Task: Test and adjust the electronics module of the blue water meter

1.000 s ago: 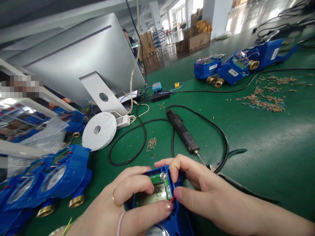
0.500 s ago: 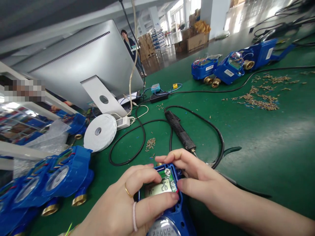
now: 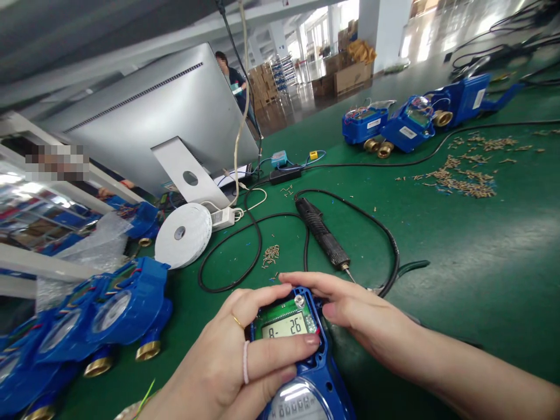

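A blue water meter (image 3: 311, 382) lies at the bottom centre with its cover off, showing a green circuit board and an LCD (image 3: 286, 326) that reads digits. My left hand (image 3: 227, 361) wraps its left side, with fingers laid across the board below the display. From the right, my right hand (image 3: 359, 312) grips the meter's top end, fingers curled over the upper edge. A black electric screwdriver (image 3: 324, 236) with its cable lies on the green mat just beyond my right hand.
More blue meters with brass fittings (image 3: 96, 318) are stacked at the left and several (image 3: 409, 125) at the far right. Also there: a white tape roll (image 3: 184, 233), a monitor's back (image 3: 157, 122), black cables, piles of small brass screws (image 3: 468, 178), and a person far behind.
The meter has slid forward and up in my hands, so more of its dial shows. My right fingers have flattened along the top edge. The display reading has changed.
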A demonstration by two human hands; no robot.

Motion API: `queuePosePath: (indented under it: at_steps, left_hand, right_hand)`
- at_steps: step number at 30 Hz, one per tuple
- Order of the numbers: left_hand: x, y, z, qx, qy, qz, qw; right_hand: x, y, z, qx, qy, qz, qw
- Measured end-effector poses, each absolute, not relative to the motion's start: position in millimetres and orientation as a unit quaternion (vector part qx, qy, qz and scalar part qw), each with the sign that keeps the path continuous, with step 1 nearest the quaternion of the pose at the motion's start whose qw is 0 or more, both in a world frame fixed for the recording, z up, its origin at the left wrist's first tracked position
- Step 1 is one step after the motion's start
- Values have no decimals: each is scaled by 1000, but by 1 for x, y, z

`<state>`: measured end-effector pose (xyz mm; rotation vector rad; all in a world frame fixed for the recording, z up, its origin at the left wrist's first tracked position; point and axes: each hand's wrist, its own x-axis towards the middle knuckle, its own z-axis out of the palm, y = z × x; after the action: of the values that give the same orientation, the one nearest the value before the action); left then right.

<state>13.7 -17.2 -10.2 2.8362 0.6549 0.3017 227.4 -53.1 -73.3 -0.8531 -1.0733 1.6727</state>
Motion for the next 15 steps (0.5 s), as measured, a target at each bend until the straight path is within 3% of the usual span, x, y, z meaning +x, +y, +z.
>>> queuePosePath:
  at_steps: [15]
  left_hand:
    - [8, -16, -10, 960, 240, 93, 107]
  right_hand:
    - [240, -57, -73, -363, -587, 617, 377]
